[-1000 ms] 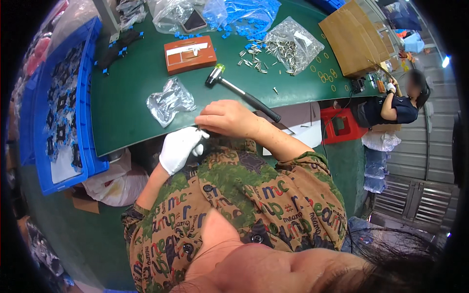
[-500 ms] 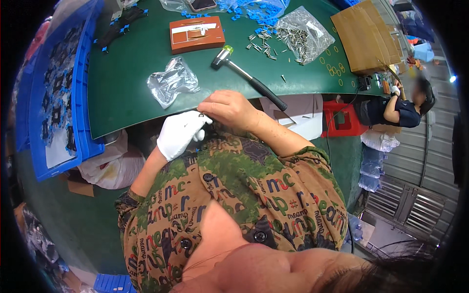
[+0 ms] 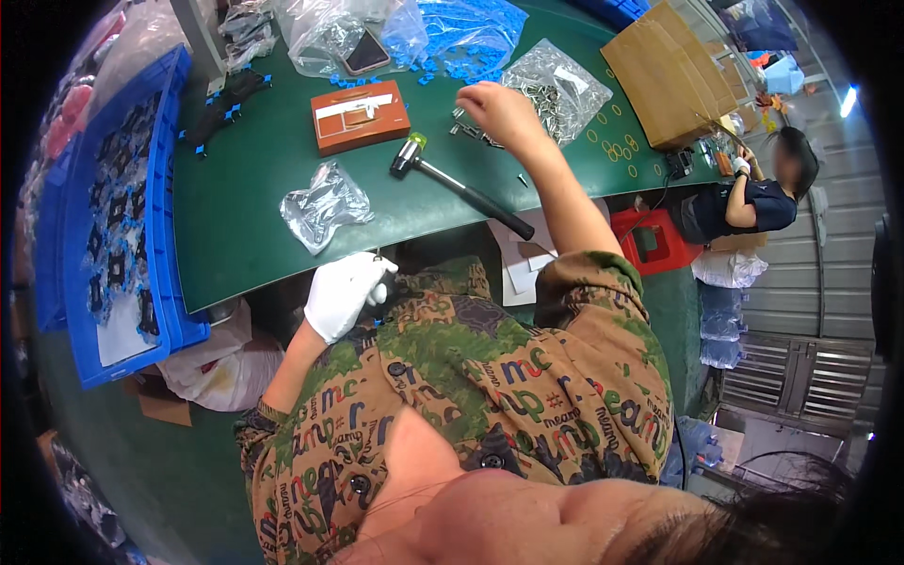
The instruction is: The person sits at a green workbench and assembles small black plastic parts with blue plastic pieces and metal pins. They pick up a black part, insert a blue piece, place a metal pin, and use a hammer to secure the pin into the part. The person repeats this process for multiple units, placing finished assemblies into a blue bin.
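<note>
In a white glove, my left hand (image 3: pixel 347 294) is just off the front table edge, fingers curled round a small part whose dark tip shows at the fingertips; its kind is not clear. My bare right hand (image 3: pixel 501 113) reaches over the table to the loose silver metal pins (image 3: pixel 480 135). Its fingers are drawn together at the pins, and what lies between them is hidden. A clear plastic bag (image 3: pixel 582 94) holding more pins lies just right of that hand. Between my hands rests a mallet (image 3: pixel 461 193) with a black grip and a yellow-green face.
An orange-brown box (image 3: pixel 360 117) and a clear-wrapped part (image 3: pixel 325 209) lie on the green table (image 3: pixel 245 217). Blue crate (image 3: pixel 169 198) with black parts, left; phone (image 3: pixel 367 53) and blue pieces (image 3: pixel 471 61), far side; cardboard box (image 3: pixel 669 75), right. A co-worker (image 3: pixel 767 193) is farther right.
My right hand has left my left hand and stretched forward to the loose pins. My left hand stays by the table edge. The whole view has shifted slightly.
</note>
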A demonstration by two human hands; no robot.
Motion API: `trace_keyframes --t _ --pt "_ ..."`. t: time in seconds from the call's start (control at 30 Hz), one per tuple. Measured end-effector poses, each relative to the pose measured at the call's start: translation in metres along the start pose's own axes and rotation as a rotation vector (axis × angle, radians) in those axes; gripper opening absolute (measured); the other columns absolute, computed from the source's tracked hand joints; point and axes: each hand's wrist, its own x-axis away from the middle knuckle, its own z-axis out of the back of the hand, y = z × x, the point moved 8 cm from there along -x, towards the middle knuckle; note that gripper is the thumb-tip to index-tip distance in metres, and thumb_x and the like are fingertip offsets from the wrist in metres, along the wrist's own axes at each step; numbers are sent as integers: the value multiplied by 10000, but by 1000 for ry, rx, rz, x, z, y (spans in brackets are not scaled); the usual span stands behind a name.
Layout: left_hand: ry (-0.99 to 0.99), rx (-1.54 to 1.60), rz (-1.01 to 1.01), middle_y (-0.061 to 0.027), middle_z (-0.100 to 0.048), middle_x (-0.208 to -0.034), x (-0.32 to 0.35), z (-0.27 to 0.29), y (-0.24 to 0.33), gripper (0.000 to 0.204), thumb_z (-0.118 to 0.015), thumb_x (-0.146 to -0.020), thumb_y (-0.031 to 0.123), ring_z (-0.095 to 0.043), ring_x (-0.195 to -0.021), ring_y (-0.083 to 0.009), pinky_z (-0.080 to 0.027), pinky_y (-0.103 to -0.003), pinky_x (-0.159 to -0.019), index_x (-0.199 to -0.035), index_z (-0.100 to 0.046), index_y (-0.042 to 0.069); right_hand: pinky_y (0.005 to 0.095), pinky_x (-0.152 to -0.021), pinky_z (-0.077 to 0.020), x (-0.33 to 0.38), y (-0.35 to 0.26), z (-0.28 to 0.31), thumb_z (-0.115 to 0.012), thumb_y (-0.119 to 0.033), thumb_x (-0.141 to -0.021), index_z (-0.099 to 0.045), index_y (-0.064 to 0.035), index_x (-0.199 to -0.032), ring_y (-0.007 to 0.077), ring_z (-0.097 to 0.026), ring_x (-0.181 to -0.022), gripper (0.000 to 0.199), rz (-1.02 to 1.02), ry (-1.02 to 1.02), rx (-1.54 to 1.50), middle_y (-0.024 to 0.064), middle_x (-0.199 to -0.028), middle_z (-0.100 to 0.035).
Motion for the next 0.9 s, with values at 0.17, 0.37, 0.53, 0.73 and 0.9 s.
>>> trace_keyframes --t 0.17,0.37,0.53,0.73,0.9 --pt "23 6 13 -12 -660 -716 2 1 -4 270 -563 -1059 207 -569 -611 -60 -451 -222 -582 -1064 -740 3 494 -853 -566 -31 57 -26 -635 -380 -955 -783 -138 -1055 364 -717 -976 301 -201 -293 191 144 -1012 -760" --pt "14 -3 10 -17 -672 -727 2 0 -5 271 -563 -1054 212 -582 -608 -63 -466 -226 -590 -1073 -748 15 497 -851 -566 -43 59 -63 -637 -373 -954 -777 -152 -1093 360 -715 -994 296 -71 -336 204 138 -1051 -756" --pt "5 -51 2 -29 -688 -753 3 1 -3 276 -551 -1047 223 -609 -611 -74 -500 -237 -615 -1083 -753 38 485 -876 -562 -59 57 -55 -594 -418 -977 -767 -173 -1148 351 -708 -1023 345 -84 -337 216 117 -1082 -755" --pt "10 4 -9 -16 -666 -714 3 -1 0 275 -564 -1059 208 -579 -609 -59 -462 -223 -580 -1074 -747 3 491 -904 -556 -77 54 -63 -516 -576 -1000 -777 -177 -1137 354 -709 -1046 497 -222 -491 321 116 -1104 -759" --pt "31 8 24 -27 -687 -730 4 2 -6 264 -577 -1048 215 -602 -615 -69 -489 -233 -600 -1074 -753 20 474 -977 -538 -87 64 -85 -527 -646 -962 -780 -167 -1154 345 -698 -1120 575 -285 -544 325 118 -1185 -750"
